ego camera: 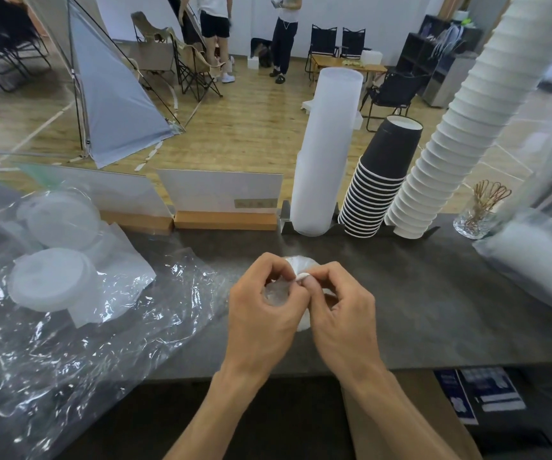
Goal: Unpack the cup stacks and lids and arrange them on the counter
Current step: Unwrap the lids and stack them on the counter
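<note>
Both sets of fingers are curled and pinching at a small white lid wrapped in clear film: the left hand (pixel 264 303) cups the crinkled wrap, the right hand (pixel 341 307) nips its white edge (pixel 302 277). The bundle sits low over the dark grey table (pixel 434 293), mid-front. To the left lies a crumpled clear plastic bag (pixel 102 327) with translucent white lids (pixel 52 280) on it. Behind stand a frosted plastic tube (pixel 324 154), a black paper cup stack (pixel 377 190) and a white paper cup stack (pixel 460 127).

Three cup stacks (pixel 381 180) up on the desk (pixel 434 293), two lid piles (pixel 52 260), two card signs (pixel 221 190), two hands (pixel 301 303).
</note>
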Tool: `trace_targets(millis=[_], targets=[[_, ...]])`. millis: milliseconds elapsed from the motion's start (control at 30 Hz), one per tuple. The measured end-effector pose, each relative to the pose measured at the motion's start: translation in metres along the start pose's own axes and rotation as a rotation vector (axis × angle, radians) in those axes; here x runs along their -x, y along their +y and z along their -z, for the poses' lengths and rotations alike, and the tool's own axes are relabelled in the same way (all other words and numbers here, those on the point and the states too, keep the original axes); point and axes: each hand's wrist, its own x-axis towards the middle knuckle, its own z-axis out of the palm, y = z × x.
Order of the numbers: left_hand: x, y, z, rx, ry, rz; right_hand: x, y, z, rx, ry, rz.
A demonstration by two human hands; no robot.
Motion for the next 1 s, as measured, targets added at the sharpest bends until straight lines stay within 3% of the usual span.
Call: trace_targets(millis=[300, 433, 633, 833, 1000], targets=[[0.008, -0.016, 0.006, -0.002, -0.085, -0.063, 0.002, -0.008, -0.011, -0.178, 0.152, -0.242], [0.002, -0.020, 0.014, 0.007, -0.132, -0.040, 0.001, -0.005, 0.004, -0.205, -0.022, -0.208], [-0.003, -0.019, 0.015, -0.012, -0.218, -0.103, -0.011, 0.000, 0.024, 0.035, -0.233, 0.005], [-0.001, -0.016, 0.012, -0.005, -0.232, -0.132, -0.015, -0.001, 0.023, 0.112, -0.161, 0.047], [-0.003, -0.010, 0.005, -0.033, -0.159, -0.180, -0.015, 0.000, 0.012, -0.019, -0.043, -0.119]])
